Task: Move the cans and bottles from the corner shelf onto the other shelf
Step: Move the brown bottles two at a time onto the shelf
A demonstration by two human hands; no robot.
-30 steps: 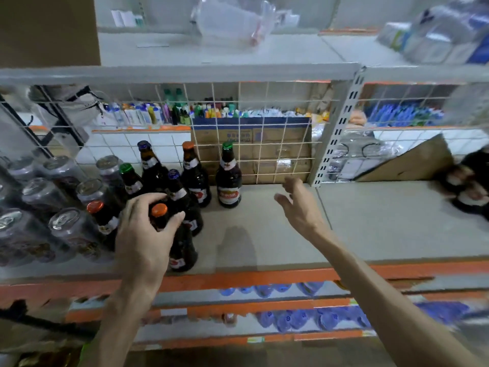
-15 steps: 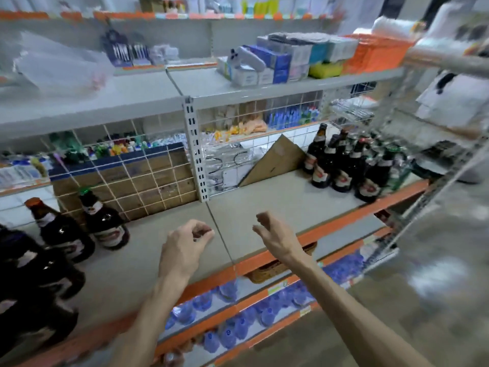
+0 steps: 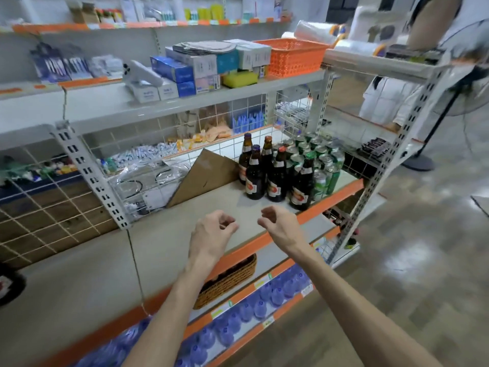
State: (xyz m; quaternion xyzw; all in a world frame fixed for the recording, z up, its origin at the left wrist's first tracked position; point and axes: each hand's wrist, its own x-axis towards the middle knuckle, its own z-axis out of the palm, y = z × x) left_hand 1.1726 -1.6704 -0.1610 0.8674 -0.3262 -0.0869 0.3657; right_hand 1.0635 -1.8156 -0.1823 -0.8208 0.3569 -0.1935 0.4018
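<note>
Several dark brown bottles [image 3: 267, 173] with red labels stand on the right end of the grey shelf [image 3: 219, 205], at the corner. Behind and beside them are several green cans [image 3: 321, 165]. My left hand [image 3: 211, 234] and my right hand [image 3: 277, 225] hover side by side over the shelf's front edge, short of the bottles. The fingers of both are loosely curled and hold nothing. At the far left edge a dark bottle [image 3: 10, 284] shows only partly, blurred.
A cardboard sheet [image 3: 203, 176] leans against the wire back left of the bottles. An upright post [image 3: 90, 170] divides the two shelf bays. A wicker basket [image 3: 227, 279] sits on the shelf below, blue bottle caps lower still. A person in white [image 3: 386, 99] stands behind the corner.
The view has swung right, from the left bay's bottles and cans to the corner group. My left hand let go of a bottle there. Both hands have moved right, empty.
</note>
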